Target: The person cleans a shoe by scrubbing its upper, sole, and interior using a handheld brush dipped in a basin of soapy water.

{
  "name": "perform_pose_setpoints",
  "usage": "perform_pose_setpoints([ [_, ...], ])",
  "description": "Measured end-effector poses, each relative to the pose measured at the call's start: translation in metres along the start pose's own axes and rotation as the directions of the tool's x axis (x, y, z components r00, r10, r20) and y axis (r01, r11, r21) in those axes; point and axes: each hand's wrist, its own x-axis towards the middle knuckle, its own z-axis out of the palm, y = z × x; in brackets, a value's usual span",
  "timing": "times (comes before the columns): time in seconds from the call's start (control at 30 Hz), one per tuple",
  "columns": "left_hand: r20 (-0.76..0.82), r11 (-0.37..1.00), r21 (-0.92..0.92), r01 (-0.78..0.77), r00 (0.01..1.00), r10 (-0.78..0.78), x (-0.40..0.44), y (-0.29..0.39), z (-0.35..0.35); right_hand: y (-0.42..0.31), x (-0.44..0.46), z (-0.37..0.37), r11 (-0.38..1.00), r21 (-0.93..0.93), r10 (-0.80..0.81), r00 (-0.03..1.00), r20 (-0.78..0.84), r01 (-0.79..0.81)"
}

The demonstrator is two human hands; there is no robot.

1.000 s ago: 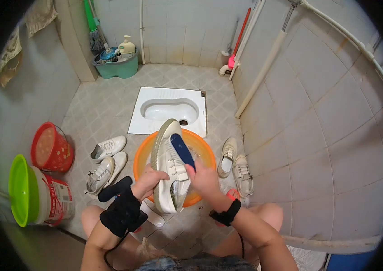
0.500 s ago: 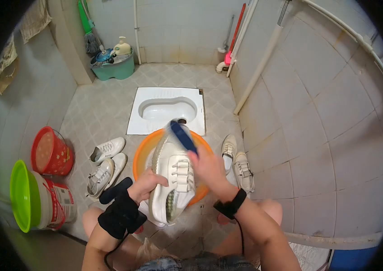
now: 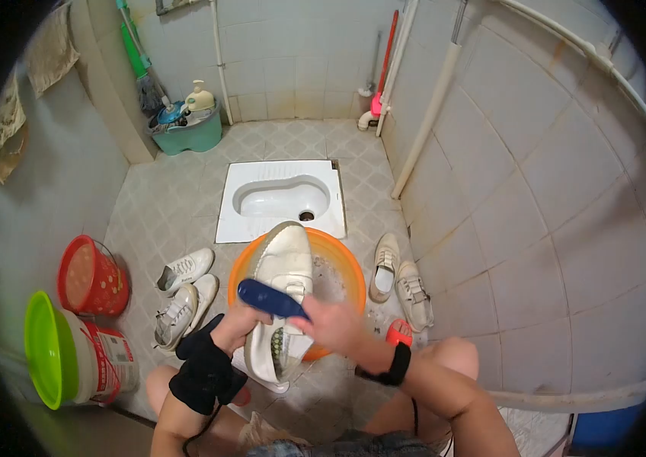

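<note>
A white shoe (image 3: 286, 255) is held toe up over an orange basin (image 3: 350, 266) with sudsy water. My left hand (image 3: 238, 326) grips the shoe's left side near the heel. My right hand (image 3: 332, 326) is closed around the end of a dark blue brush (image 3: 270, 298), which lies across the shoe's laces and tongue. The brush hides part of the laces, and its bristles cannot be seen. Both wrists wear black bands.
White shoes stand on the floor at left (image 3: 186, 272) and right (image 3: 413, 293). A red bucket (image 3: 98, 278) and a lime green basin (image 3: 49, 350) are at far left. A squat toilet (image 3: 281, 171) lies ahead, with a teal tub (image 3: 190, 135) behind it.
The brush has moved from the toe down to the laces and turned nearly crosswise. My right hand has come down with it. My left hand still holds the shoe, which has shifted slightly.
</note>
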Motion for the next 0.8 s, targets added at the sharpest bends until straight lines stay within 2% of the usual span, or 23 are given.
perform_pose_setpoints([
  [0.03,0.057,0.986,-0.129,0.104,0.994,-0.097,-0.007,0.019,0.006,0.002,-0.001,0.001,1.000,-0.009,0.007,1.000,-0.002,-0.007],
  [0.07,0.068,0.975,-0.197,0.100,0.994,-0.089,-0.011,0.024,0.013,0.020,0.015,0.007,1.000,0.005,0.008,0.990,-0.138,-0.007],
  [0.1,0.075,0.958,-0.271,0.089,0.995,-0.071,-0.013,0.026,0.018,0.024,0.021,0.005,1.000,0.003,0.014,0.988,-0.151,-0.014],
  [0.17,0.098,0.948,-0.307,0.089,0.993,-0.061,-0.011,0.013,0.017,0.029,0.025,0.006,0.999,-0.004,0.039,0.955,-0.294,-0.042],
  [0.2,0.076,0.956,-0.280,0.084,0.995,-0.065,-0.009,0.007,0.014,0.020,0.015,0.012,0.992,-0.074,0.083,0.975,-0.204,-0.100],
  [0.23,0.053,0.964,-0.252,0.078,0.996,-0.067,-0.009,0.009,0.015,0.014,0.005,0.011,0.992,-0.071,0.084,0.974,-0.210,-0.101],
  [0.3,0.063,0.971,-0.185,0.150,0.988,-0.141,-0.013,0.019,0.010,0.004,-0.012,0.009,0.988,-0.010,-0.156,0.988,-0.023,0.155],
  [0.33,0.093,0.972,-0.196,0.130,0.989,-0.114,-0.012,0.018,0.010,0.019,-0.001,0.010,0.992,-0.021,-0.128,0.987,-0.095,0.127],
  [0.37,0.126,0.973,-0.206,0.104,0.989,-0.079,-0.012,0.020,0.009,0.031,0.015,0.007,0.998,0.068,-0.003,0.992,-0.122,0.011],
  [0.43,0.134,0.962,-0.245,0.118,0.987,-0.087,-0.014,0.017,0.014,0.038,0.026,-0.011,0.974,0.089,0.224,0.952,-0.208,-0.209],
  [0.47,0.092,0.974,-0.204,0.101,0.992,-0.084,-0.014,0.011,0.014,0.034,0.021,-0.008,0.973,0.089,0.226,0.952,-0.209,-0.211],
  [0.5,0.051,0.984,-0.159,0.083,0.996,-0.075,-0.013,0.010,0.013,0.027,0.014,-0.001,0.987,0.043,0.157,0.976,-0.151,-0.152],
  [0.53,0.056,0.976,-0.194,0.095,0.995,-0.086,-0.013,0.013,0.014,0.022,0.008,0.003,0.996,0.000,0.086,0.992,-0.090,-0.086],
  [0.57,0.054,0.976,-0.196,0.094,0.995,-0.085,-0.012,0.014,0.011,0.016,0.003,0.006,0.996,-0.001,0.084,0.992,-0.089,-0.084],
  [0.63,0.028,0.999,-0.026,0.029,0.999,-0.028,-0.010,0.013,0.004,0.006,-0.009,0.012,0.985,-0.088,-0.148,0.988,0.035,0.151],
  [0.67,0.049,0.994,-0.086,0.073,0.996,-0.069,-0.011,0.013,0.004,0.023,0.005,0.016,0.987,0.018,-0.154,0.972,-0.175,0.160],
  [0.7,0.085,0.976,-0.194,0.094,0.993,-0.079,-0.013,0.019,0.011,0.029,0.014,0.011,0.987,0.015,-0.155,0.971,-0.180,0.160],
  [0.77,0.091,0.937,-0.328,0.116,0.992,-0.091,-0.013,0.016,0.017,0.033,0.024,0.004,0.999,-0.027,0.031,0.965,-0.261,-0.039],
  [0.8,0.091,0.938,-0.328,0.111,0.992,-0.086,-0.012,0.015,0.016,0.020,0.017,0.007,0.995,0.003,0.096,0.983,-0.158,-0.096],
])
